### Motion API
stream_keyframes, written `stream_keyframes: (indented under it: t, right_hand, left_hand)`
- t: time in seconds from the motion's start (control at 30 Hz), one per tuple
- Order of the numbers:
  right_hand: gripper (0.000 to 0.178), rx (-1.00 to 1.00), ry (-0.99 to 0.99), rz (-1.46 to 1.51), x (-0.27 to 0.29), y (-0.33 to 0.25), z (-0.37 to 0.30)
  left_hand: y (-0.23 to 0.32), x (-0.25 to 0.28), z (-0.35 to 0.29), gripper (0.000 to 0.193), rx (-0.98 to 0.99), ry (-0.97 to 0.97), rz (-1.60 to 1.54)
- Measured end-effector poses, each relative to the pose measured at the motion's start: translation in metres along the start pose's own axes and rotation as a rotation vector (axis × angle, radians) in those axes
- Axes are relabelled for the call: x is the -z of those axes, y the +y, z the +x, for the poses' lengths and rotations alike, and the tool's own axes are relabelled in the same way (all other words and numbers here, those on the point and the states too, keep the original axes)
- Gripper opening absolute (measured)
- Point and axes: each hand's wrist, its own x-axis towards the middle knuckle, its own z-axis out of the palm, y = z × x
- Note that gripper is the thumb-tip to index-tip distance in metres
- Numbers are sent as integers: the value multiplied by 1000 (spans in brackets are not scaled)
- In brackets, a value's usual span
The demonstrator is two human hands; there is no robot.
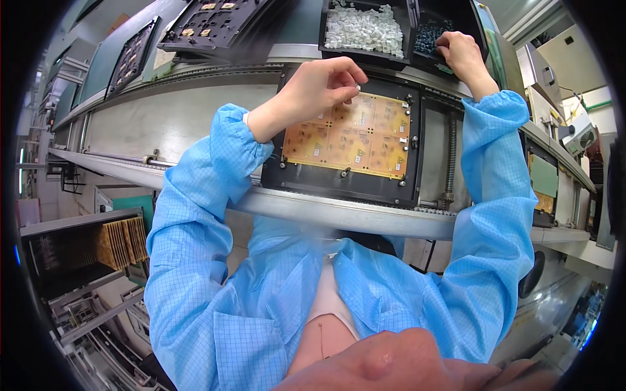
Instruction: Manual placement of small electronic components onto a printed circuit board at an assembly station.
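The left hand pinches a small white part over the yellow circuit boards in the black frame. One bin holds white parts. The right hand, fingers curled, digs into the bin of dark parts.

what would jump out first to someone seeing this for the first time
The yellow circuit board panel in its black frame at the middle draws the eye, with the left hand pinching a small white part just above it. Up at the top, the right hand reaches into a bin of dark blue parts, beside a bin of white parts. Light blue gridded sleeves fill the lower picture.
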Motion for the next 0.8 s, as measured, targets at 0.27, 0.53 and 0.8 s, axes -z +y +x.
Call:
stream_keyframes:
  t: [0.27, 0.53, 0.8]
  right_hand:
    - [21, 86, 233, 112, 1, 19, 3]
    - [26, 3, 312, 397, -23, 33, -11]
    - [13, -268, 165, 1353, 10, -13, -52]
  left_hand:
    - [14, -6, 14, 10, -82, 8, 229]
    - [-26, -29, 38, 18, -376, -6, 718]
    - [-25, -36, 37, 13, -400, -16, 725]
